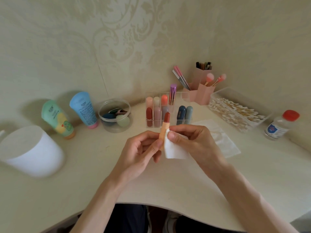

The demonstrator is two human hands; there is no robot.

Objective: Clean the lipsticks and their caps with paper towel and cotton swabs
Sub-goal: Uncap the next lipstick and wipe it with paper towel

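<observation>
**Item in hand.** Uncapped lipstick, peach plastic tube with brick-red bullet [164,130], held upright above the cream desk [168,185], just in front of the rack. Its cap cannot be made out.

**Left hand** [143,153]. Fingers and thumb curled round the lower tube, steadying it.

**Right hand** [188,138]. Thumb and fingers pinch a small folded piece of white paper towel [175,150] against the side of the tube, below the bullet.

**Rack.** Clear acrylic compartmented organiser [185,95] behind the hands, holding several capped lipsticks upright: dark red, pinks, orange, metallic purple, navy, grey-blue.

**Supplies.**
- A flat white paper towel sheet [223,140] lies on the desk to the right.
- Beyond it stands a clear rectangular box of wooden-stemmed cotton swabs [218,93].
- A clear bottle with red cap [281,125] stands at far right.
- A white paper roll [28,152] stands at far left.

**Progress (judged).**
- Early or middle stage.
- One tube is under wiping with towel.
- No swab is out of the box, so cap interiors and fine edges probably remain.
- The racked lipsticks are all capped. Which of them are already cleaned cannot be told.
</observation>
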